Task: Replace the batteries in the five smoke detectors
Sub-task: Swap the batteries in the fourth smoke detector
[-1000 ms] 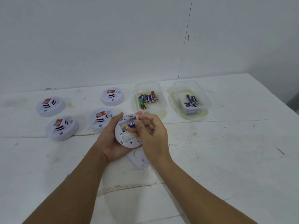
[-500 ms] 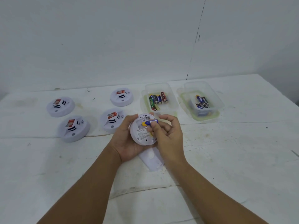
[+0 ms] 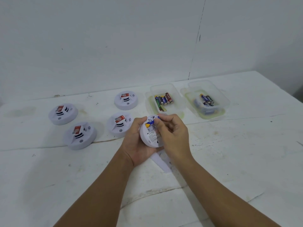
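We see the battery (image 3: 151, 122) sitting higher at the detector (image 3: 151, 135) rim than before. The right hand (image 3: 172, 133) fingertips have shifted toward its right end.

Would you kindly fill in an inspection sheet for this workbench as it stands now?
Surface: white table, scuffed and cracked.
Job's things: held detector back-side up, blue-yellow battery at its compartment; four detectors face up on the table; left tub and right tub hold batteries.
Clutter: white plate under the hands.
Grips: left hand holds the detector; right hand pinches the battery.
Cables: nothing seen.
Surroundings: white wall.
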